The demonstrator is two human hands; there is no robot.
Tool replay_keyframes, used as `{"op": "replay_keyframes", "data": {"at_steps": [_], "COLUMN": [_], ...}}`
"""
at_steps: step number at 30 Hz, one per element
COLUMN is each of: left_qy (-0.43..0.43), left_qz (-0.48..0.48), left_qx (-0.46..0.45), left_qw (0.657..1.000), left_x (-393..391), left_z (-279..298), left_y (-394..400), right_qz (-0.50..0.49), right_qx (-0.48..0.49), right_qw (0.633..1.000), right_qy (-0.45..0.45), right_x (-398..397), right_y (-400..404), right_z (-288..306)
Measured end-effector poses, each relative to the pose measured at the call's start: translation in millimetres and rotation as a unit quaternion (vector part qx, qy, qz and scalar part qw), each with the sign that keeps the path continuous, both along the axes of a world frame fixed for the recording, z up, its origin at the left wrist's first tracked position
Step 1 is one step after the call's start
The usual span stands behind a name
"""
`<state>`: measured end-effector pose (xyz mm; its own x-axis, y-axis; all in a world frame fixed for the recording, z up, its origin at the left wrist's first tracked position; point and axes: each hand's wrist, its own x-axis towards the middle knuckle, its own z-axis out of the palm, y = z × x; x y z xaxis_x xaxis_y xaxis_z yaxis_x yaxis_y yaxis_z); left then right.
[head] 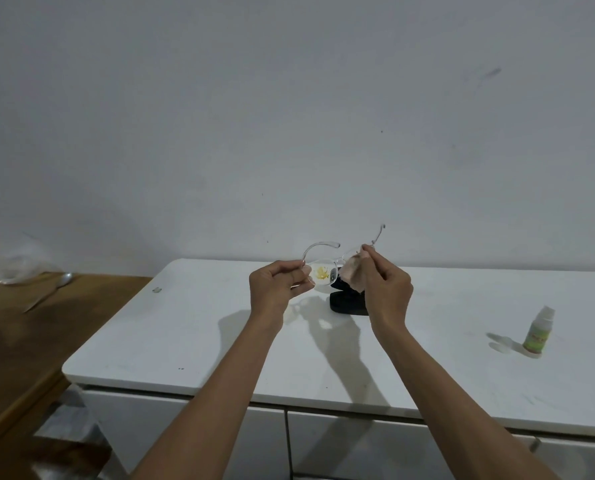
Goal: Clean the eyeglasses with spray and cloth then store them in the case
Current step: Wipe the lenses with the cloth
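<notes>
White cabinet top (199,344) against a bare grey wall, and off to the left a wooden table (15,341) with a spoon (64,279) lying on it. Up in the air above the cabinet, the left hand (277,287) pinches the clear-framed eyeglasses (324,271) at the left lens edge — that lens carries a yellow smear (plain to see). Both temples are unfolded, pointing away. Right hand (386,289) has its fingers curled round a pinkish cloth (353,273), pressing it on the other lens. Behind the hands sits the black case (346,303) on the cabinet, lid up. Far right — a small spray bottle (538,332) standing upright, well apart.
</notes>
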<state>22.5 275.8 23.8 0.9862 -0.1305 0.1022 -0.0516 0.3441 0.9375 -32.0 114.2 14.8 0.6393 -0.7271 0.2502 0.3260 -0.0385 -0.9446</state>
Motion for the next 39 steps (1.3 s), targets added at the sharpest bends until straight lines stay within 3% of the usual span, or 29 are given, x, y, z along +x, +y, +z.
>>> {"op": "replay_keyframes", "data": {"at_steps": [5,17,23,31,39], "left_qy": [0.009,-0.048,-0.059,-0.038,-0.076], "left_qz": [-0.006,0.02,0.048,0.078,0.084], "left_qx": [0.0,0.017,0.024,0.043,0.077], "left_qw": [1.0,0.999,0.997,0.995,0.991], "left_x": [-2,-8,-5,6,7], "left_z": [3,11,9,0,0], "left_y": [5,-3,3,26,28], "right_qz": [-0.003,-0.046,-0.031,0.126,0.07], "right_qx": [-0.055,0.098,0.038,-0.043,-0.025], "right_qw": [0.998,0.993,0.998,0.99,0.997], "right_qy": [0.006,-0.04,-0.03,0.047,0.003], "right_x": [-1,18,26,14,12], "right_y": [-5,9,13,-10,-4], "right_z": [-7,2,-2,-8,-8]}}
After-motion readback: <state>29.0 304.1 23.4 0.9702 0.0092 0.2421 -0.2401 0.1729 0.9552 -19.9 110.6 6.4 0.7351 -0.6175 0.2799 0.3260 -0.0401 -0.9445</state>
